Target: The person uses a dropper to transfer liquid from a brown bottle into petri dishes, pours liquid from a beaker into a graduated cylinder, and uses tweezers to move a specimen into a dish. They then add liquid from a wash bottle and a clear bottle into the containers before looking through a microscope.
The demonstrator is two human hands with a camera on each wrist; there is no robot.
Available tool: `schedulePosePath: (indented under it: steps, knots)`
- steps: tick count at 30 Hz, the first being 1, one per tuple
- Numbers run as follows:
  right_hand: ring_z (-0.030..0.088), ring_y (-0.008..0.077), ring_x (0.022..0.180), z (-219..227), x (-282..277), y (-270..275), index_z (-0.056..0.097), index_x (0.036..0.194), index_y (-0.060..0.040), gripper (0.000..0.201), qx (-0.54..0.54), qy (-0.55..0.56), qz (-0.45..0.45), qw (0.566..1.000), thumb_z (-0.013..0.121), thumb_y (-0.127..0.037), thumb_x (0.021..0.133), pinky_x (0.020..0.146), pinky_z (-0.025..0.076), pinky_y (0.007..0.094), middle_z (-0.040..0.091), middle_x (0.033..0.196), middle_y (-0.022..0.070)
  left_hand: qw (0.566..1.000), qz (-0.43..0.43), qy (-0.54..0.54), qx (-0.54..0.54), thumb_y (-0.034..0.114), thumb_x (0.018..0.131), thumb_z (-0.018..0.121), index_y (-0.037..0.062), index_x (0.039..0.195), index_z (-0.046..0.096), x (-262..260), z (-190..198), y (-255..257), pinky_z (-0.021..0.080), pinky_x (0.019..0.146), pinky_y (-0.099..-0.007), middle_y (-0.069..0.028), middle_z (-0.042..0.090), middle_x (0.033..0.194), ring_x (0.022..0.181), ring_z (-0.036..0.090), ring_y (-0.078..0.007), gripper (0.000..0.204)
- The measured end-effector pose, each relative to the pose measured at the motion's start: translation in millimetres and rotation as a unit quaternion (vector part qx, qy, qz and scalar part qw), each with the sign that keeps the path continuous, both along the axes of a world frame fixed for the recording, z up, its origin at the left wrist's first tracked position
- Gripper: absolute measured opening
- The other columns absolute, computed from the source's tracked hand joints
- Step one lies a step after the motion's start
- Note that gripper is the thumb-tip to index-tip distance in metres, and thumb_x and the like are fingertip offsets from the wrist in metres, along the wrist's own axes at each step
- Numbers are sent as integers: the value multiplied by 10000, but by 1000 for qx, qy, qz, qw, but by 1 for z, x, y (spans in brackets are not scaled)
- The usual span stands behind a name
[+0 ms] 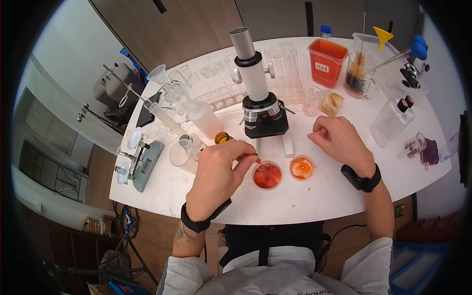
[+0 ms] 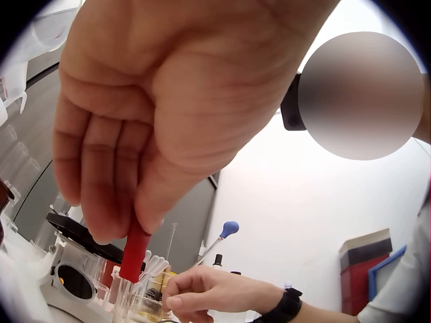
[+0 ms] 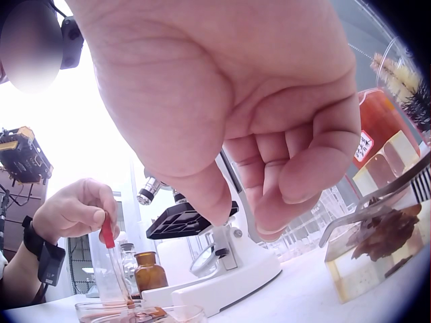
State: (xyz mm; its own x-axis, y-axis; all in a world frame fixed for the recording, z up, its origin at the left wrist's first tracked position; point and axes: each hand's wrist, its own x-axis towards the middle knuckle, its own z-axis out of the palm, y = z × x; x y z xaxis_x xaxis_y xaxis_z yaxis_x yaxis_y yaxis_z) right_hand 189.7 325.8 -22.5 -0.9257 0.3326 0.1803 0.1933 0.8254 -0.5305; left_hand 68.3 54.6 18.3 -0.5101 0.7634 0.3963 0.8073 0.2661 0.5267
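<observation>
Left hand (image 1: 218,167): thumb and fingertips pinch a dropper (image 3: 108,232) by its red bulb, over the red dish (image 1: 267,188). From the head, only a scrap of that bulb shows past the fingers. The right wrist view gives the whole thing: bulb up, glass tube slanting down to the dish (whether the tip meets the liquid, I cannot tell). The left wrist view shows the bulb close up beneath the fingers, but no dish.

Right hand (image 1: 339,140): holds nothing that I can see. Its own wrist view shows the fingers loosely curled, thumb apart from them; it hangs above the table, to the right of the microscope (image 1: 253,81).

The orange dish (image 1: 302,180) sits just right of the red one, both in front of the microscope. Head view alone separates their contents clearly; from the right wrist they are little more than rims.

Brown bottle (image 3: 150,272): full body from the right wrist, mostly its mouth from the head (left hand in the way). Clear block (image 3: 337,279): the right wrist view shows a dark brown form within.

Balance (image 1: 148,166) at the table's left, head view only.
</observation>
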Motion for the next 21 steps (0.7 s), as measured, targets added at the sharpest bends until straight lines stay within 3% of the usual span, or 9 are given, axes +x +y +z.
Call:
schedulePosePath:
  steps: [6,15,18,21]
  knots:
    - [722,313,740,1,0,-1,725,903,-6,235,0,5,0,1000,783,-234,904,671,563,412,739,792,144,1000,1,-13,-8,63,876,812,-5,949,768,1,4,-2,588,718,-355,-138,770,876,768,756,-277,109]
    - [712,317,727,-1,0,0,721,895,-15,231,-1,1,-2,1000,782,-238,901,658,549,424,731,780,138,999,34,-40,-3,3,871,812,-37,1017,773,0,27,-19,583,775,-284,-124,799,930,832,770,-183,157]
    - [710,314,720,0,0,-1,717,891,-17,230,-1,-2,-4,1000,779,-239,902,653,546,425,729,775,137,998,51,-29,38,15,869,810,-32,1006,769,-5,39,-29,589,746,-299,-141,789,899,806,775,-217,150]
    - [707,310,712,-2,0,0,713,889,-19,228,3,7,0,1000,777,-238,901,647,543,423,727,771,135,995,77,1,69,5,875,803,-37,1016,771,-13,52,-41,584,772,-286,-120,800,912,817,773,-187,151]
